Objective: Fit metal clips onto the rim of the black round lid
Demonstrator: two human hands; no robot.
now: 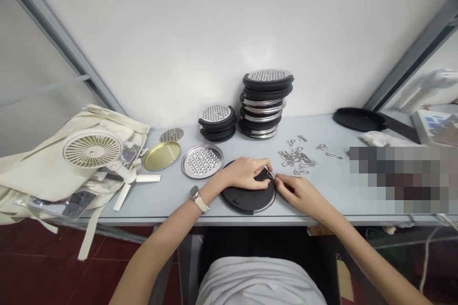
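My right grip (298, 194) is closed on the near end of a small metal clip (270, 174), at the right edge of the black disc (246, 198). The clip's long axis slants from far left to near right. My left grip (245, 172) lies over the disc, finger and thumb curled about the clip; I cannot tell how tightly. The disc lies flat on the surface (322, 181).

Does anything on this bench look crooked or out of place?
Yes, the tall stack of discs by the wall looks askew: its upper discs jut out unevenly over the lower ones. I see no spill.
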